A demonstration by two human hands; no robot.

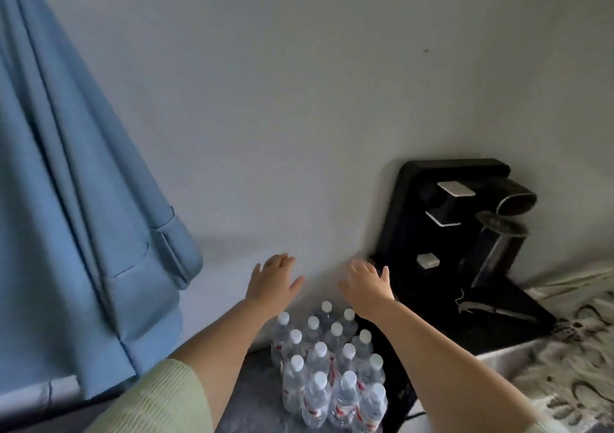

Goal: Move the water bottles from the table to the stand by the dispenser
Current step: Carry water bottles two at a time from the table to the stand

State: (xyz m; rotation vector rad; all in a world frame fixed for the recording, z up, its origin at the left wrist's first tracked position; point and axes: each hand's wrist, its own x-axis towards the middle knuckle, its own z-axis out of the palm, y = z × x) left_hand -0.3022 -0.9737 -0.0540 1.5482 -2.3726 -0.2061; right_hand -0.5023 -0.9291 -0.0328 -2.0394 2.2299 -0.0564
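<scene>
A blue curtain (83, 200) is hanging at the far left against the pale wall (265, 100). Next to it, the left hand (274, 281) is reaching forward with fingers spread and relaxed, gripping nothing. Below and between both hands, the water bottles (327, 369) are standing upright in a tight cluster with white caps, on a dark grey surface (252, 396); they are sitting nearer the forearms than the fingertips, and neither hand is touching them. The right hand (365, 283) is likewise stretching out flat and open-fingered, holding nothing, just beside the black dispenser (465, 233). At the far right, a patterned cloth (571, 359) is lying over a surface.
</scene>
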